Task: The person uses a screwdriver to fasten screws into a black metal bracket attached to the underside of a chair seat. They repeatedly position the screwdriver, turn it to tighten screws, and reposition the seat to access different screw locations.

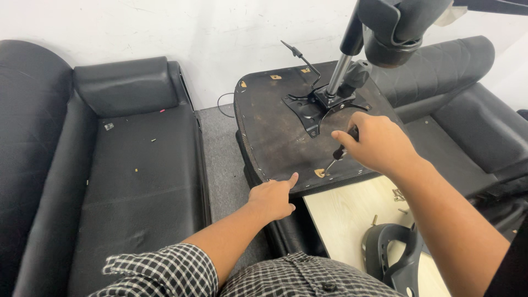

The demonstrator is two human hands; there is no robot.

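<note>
The right hand [379,142] is closed around the dark handle of a screwdriver [340,154], its thin metal shaft angled down and to the left so the tip meets the underside of an upturned office chair seat [275,137] near the seat's front edge, beside a small pale patch. The left hand [273,198] holds nothing; it is loosely curled, with the forefinger stretched out and pressing on the seat's near rim at about seven o'clock from the screwdriver tip, the two hands close but apart. Seen from the head camera looking down, the seat is a dark, worn, rounded board lying bottom side up in the middle of the picture. At twelve o'clock from the right hand, a black metal mounting plate [316,107] is fixed to the seat, and a silver gas cylinder [340,71] rises from it toward the top edge, ending in the black chair base [396,27]. A thin black lever [302,60] sticks up at eleven o'clock from the plate. At nine o'clock lies a long black leather sofa [126,165] with small bits scattered on its cushion. At three o'clock sits another black sofa [467,115]. At five o'clock, a pale wooden board [341,214] carries a few small metal fittings and a curved black plastic armrest [396,258]. Checked shirt sleeves [159,272] fill the bottom edge.
</note>
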